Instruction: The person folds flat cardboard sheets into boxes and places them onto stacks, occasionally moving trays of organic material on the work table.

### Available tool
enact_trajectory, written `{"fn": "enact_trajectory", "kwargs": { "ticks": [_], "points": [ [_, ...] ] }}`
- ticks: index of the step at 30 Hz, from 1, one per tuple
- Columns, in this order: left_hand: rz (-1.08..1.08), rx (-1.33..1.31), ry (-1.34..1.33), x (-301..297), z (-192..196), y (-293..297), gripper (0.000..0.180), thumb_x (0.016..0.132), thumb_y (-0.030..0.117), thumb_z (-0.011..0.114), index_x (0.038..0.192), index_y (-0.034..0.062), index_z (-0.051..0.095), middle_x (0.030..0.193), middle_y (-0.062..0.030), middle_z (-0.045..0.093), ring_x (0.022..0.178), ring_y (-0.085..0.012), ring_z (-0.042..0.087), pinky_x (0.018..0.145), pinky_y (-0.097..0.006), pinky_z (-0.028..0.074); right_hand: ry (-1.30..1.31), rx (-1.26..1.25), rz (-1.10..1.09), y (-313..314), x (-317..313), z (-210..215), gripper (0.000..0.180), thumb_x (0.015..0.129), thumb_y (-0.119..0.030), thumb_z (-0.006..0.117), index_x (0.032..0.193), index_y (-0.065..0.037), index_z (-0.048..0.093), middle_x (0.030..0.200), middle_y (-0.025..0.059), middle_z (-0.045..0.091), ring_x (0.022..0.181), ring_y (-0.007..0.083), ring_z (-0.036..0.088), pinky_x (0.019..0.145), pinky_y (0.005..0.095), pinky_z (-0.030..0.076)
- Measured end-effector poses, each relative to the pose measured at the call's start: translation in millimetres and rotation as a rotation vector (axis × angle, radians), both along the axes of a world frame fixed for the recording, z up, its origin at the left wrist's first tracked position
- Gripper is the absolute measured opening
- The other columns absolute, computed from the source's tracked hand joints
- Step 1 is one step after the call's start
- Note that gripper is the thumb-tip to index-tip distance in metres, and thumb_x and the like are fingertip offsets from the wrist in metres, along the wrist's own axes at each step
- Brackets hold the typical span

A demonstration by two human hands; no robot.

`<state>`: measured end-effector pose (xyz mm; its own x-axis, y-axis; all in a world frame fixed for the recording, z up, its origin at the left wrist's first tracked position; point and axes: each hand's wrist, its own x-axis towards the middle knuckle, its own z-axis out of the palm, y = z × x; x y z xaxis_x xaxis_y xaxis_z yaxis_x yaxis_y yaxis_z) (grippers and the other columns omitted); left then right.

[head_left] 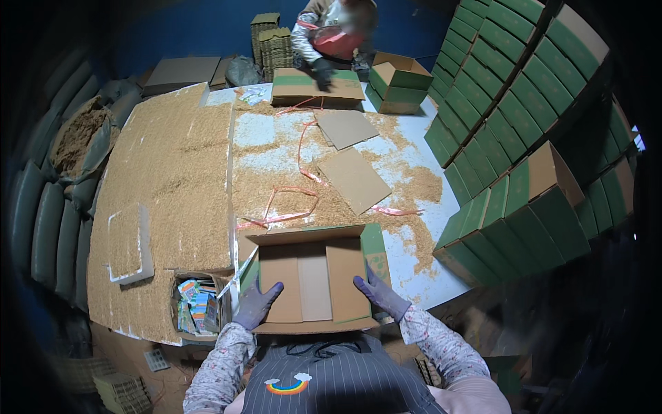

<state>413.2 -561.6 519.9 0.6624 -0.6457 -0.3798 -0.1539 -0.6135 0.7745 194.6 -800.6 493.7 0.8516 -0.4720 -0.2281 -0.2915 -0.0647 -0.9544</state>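
Note:
An open cardboard box (280,293), brown inside with green printed flaps, sits at the near edge of the table in front of me. Its bottom flaps are folded in, and a paler strip shows between them. My left hand (256,305), in a purple-grey glove, grips the box's left side with the thumb over the rim. On the opposite side my right hand (383,297), gloved alike, holds the right wall the same way. Both hands' other fingers are partly hidden behind the walls. Nothing lies inside the box.
Wood shavings (165,172) cover the table's left half. Loose cardboard sheets (355,181) and pink strapping (293,217) lie beyond the box. A small bin of colourful packets (197,307) stands at left. Green boxes (510,103) are stacked at right. Across the table, a person (334,41) handles another box (314,88).

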Motion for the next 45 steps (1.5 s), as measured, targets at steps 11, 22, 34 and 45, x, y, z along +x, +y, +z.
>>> {"fn": "enact_trajectory", "kwargs": {
  "ticks": [11, 22, 34, 45],
  "points": [
    [-0.609, -0.498, -0.101, -86, 90, -175, 0.067, 0.09, 0.027, 0.058, 0.142, -0.0007, 0.026, 0.14, -0.0234, 0.037, 0.123, -0.0339, 0.045, 0.098, -0.037, 0.042, -0.6, 0.762, -1.233, 62, -282, 15, 0.045, 0.092, -0.036, 0.054, 0.125, -0.005, 0.053, 0.118, 0.011, 0.058, 0.103, 0.0253, 0.058, 0.091, 0.0354, 0.048],
    [-0.793, -0.616, 0.464, -225, 206, -511, 0.086, 0.086, 0.055, 0.056, 0.137, -0.0094, 0.029, 0.139, -0.0262, 0.036, 0.124, -0.0286, 0.044, 0.103, -0.034, 0.034, -0.925, -0.163, -1.588, -143, -538, 220, 0.033, 0.094, -0.039, 0.049, 0.109, -0.011, 0.053, 0.101, 0.0052, 0.052, 0.089, 0.02, 0.049, 0.08, 0.0339, 0.038],
    [-0.821, -0.57, 0.185, -220, 178, -436, 0.058, 0.099, 0.04, 0.032, 0.141, -0.0007, 0.029, 0.145, -0.0194, 0.03, 0.135, -0.0265, 0.028, 0.112, -0.033, 0.021, -0.677, 0.045, -1.407, -369, -476, 201, 0.027, 0.092, -0.046, 0.049, 0.089, -0.019, 0.053, 0.073, -0.0018, 0.045, 0.062, 0.0132, 0.041, 0.055, 0.0273, 0.031],
    [-0.866, 0.325, -1.182, -74, -48, 14, 0.071, 0.075, 0.034, 0.064, 0.134, 0.0039, 0.038, 0.136, -0.0226, 0.039, 0.126, -0.039, 0.037, 0.107, -0.052, 0.026, 0.264, 0.454, -1.315, -118, -354, -112, 0.019, 0.091, -0.038, 0.056, 0.092, -0.02, 0.062, 0.073, -0.002, 0.055, 0.063, 0.0138, 0.053, 0.051, 0.0296, 0.043]
  ]
}}
